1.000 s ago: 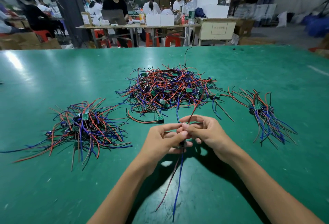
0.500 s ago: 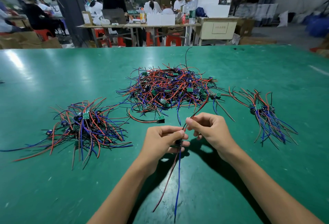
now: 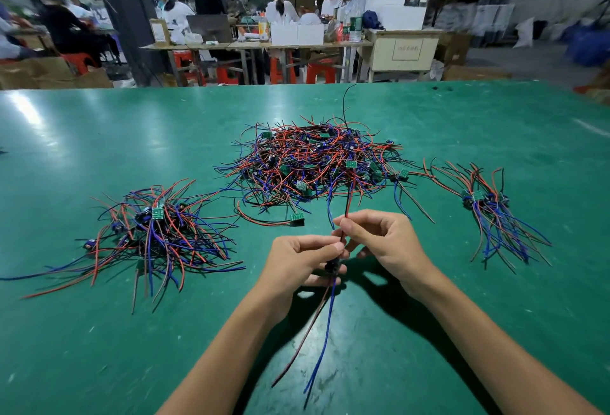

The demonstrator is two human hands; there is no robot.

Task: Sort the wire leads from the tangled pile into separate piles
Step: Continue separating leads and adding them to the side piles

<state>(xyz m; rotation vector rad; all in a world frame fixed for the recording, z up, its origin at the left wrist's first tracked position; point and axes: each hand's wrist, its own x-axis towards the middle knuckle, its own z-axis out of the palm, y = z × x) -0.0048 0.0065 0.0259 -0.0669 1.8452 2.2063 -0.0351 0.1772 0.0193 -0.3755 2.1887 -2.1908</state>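
At the near edge of the tangled pile (image 3: 313,163), the person's right hand (image 3: 379,239) pinches the red and black leads of one wire lead (image 3: 330,302) between thumb and forefinger, while the left hand (image 3: 297,261) grips the same piece lower down, fingers curled round what looks like a small dark component, though it is too hidden to name. A second ago both hands met close together at one point; now the right hand has drawn up and away toward the pile, stretching the red strand taut. That suggests the lead is nearly free of the tangle, its blue and brown tails trailing toward the person over the green table (image 3: 99,348). Left of the tangled pile lies a larger sorted pile (image 3: 155,236); right of it, a smaller sorted bundle (image 3: 491,216). Much of the centre heap remains unsorted. One loose lead with a green board (image 3: 297,217) rests just in front of the tangle.
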